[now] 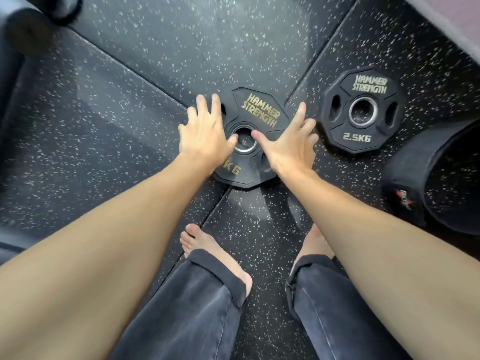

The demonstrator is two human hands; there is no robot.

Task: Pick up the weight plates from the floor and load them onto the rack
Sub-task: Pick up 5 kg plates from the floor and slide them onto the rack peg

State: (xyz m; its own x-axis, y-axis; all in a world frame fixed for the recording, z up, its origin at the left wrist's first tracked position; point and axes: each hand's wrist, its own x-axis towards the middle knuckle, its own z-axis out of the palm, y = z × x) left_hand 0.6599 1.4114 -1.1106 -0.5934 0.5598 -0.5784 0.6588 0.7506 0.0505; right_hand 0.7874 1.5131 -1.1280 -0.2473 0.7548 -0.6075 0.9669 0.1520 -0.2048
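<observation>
A black weight plate (259,110) with gold "Hammer Strength" lettering lies flat on the speckled rubber floor in the middle of the view. My left hand (205,133) is spread over its left side, fingers straight, thumb near the steel centre hole. My right hand (291,146) is spread over its right side, fingers straight, thumb also by the hole. Whether the palms touch the plate I cannot tell. A second black plate (363,110), marked 2.5KG, lies flat to the right, apart from both hands. No rack is in view.
My bare feet (205,245) stand just behind the middle plate. A black belt-like fabric item (426,178) curls on the floor at the right. Dark padded equipment (18,48) fills the upper left corner. A pale wall base (454,24) runs along the upper right.
</observation>
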